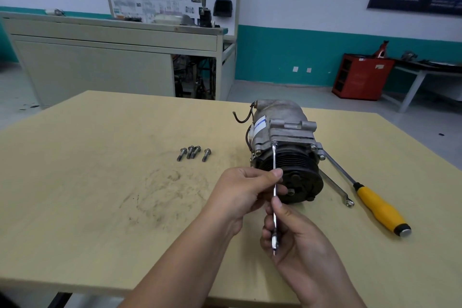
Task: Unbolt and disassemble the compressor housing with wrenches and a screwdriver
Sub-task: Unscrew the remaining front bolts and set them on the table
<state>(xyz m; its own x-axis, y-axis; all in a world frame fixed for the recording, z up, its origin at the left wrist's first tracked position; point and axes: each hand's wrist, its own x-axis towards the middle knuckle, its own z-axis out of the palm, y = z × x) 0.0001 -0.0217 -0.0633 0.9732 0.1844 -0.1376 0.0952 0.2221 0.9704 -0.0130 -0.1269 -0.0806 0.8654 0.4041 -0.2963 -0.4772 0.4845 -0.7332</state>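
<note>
A grey metal compressor [282,132] with a black pulley at its front lies on the wooden table [100,182]. A slim silver wrench [274,157] runs from a bolt on the housing's upper left down toward me. My left hand [240,195] pinches the wrench's middle between thumb and fingers. My right hand [295,237] grips its lower end. Several loose bolts [194,153] lie left of the compressor. A second wrench [337,191] and a yellow-handled screwdriver [380,207] lie to its right.
Dark smudges mark the tabletop in front of the bolts. Behind the table stand a grey workbench [112,57] with a wiring display board, a red cabinet [360,77] and a low bench at the far right.
</note>
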